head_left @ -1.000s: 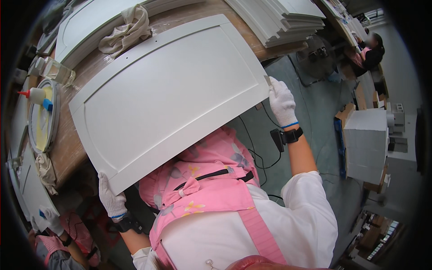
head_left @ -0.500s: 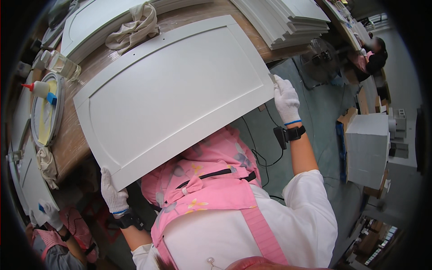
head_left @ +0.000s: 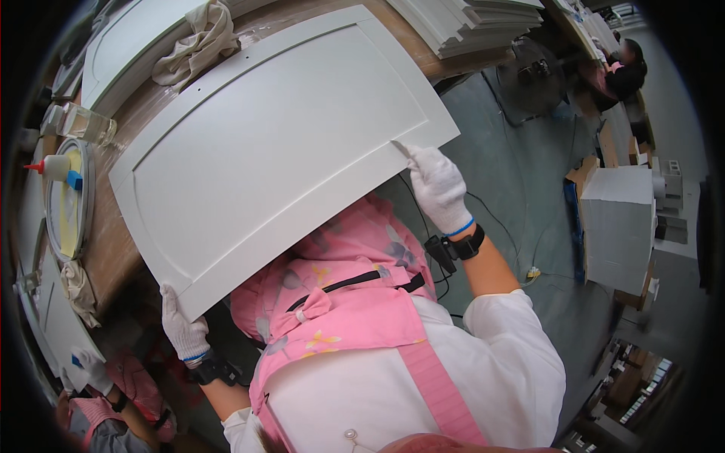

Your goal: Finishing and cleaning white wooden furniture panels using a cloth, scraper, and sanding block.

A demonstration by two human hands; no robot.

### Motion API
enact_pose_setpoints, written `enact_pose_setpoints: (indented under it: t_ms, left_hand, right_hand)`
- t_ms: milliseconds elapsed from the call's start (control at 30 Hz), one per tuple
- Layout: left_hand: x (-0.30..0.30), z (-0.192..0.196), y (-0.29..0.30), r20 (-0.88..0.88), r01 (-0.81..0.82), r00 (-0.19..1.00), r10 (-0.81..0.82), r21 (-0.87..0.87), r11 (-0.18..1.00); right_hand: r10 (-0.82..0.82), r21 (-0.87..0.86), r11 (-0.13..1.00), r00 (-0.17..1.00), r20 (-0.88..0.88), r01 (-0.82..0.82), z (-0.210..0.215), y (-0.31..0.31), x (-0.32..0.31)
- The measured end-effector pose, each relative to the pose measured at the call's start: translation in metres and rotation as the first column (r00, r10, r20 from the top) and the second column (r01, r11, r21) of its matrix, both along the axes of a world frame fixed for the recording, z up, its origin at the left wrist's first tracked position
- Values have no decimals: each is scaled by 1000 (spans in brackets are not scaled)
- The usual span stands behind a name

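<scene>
A large white cabinet door panel (head_left: 279,151) with a raised frame and an arched end lies in front of me, partly on the workbench and jutting toward my body. My gloved left hand (head_left: 183,325) grips its near left corner, thumb on top. Over the near right edge is my gloved right hand (head_left: 438,189), fingers closed on a small thin grey piece (head_left: 400,146) that touches the panel's frame. Whether that piece is a blade or abrasive sheet, I cannot tell.
White panels (head_left: 468,26) are stacked at the far right, others (head_left: 124,53) at the far left under a crumpled cloth (head_left: 198,45). A clear bottle (head_left: 89,124) and a red-tipped glue bottle (head_left: 53,167) stand left. A co-worker's gloved hand (head_left: 94,371) touches another panel. A fan (head_left: 532,79) stands beyond the bench.
My right hand has moved left and nearer, from the panel's right end to its near edge, with the grey piece. The panel has shifted slightly left and away; my left hand still grips its corner.
</scene>
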State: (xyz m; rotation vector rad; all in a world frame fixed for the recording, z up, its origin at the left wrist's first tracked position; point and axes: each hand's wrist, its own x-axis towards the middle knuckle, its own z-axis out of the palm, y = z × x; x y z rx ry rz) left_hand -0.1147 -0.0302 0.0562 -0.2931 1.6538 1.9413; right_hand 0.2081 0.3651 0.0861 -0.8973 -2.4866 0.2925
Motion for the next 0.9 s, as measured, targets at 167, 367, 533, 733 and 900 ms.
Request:
enact_pose_setpoints:
  t_ms: [167,367,533,733,900]
  left_hand:
    - [-3,-6,0,18,-77,997,76,47,996]
    - [2,6,-1,12,-18,1000,18,34,999]
    - [-1,-5,-2,26,-88,996,87,61,994]
    - [5,9,11,10,-31,999,31,-36,999]
    - [1,0,2,-2,-45,999,45,-7,999]
  right_hand:
    - [-434,85,899,900,35,430,-11,85,64]
    - [-28,-71,997,997,-71,23,-1,-10,4]
    - [-286,33,958,958,-16,287,-13,46,39]
    - [-304,2,952,948,-93,305,11,34,32]
    - [-196,13,981,980,26,195,-8,21,10]
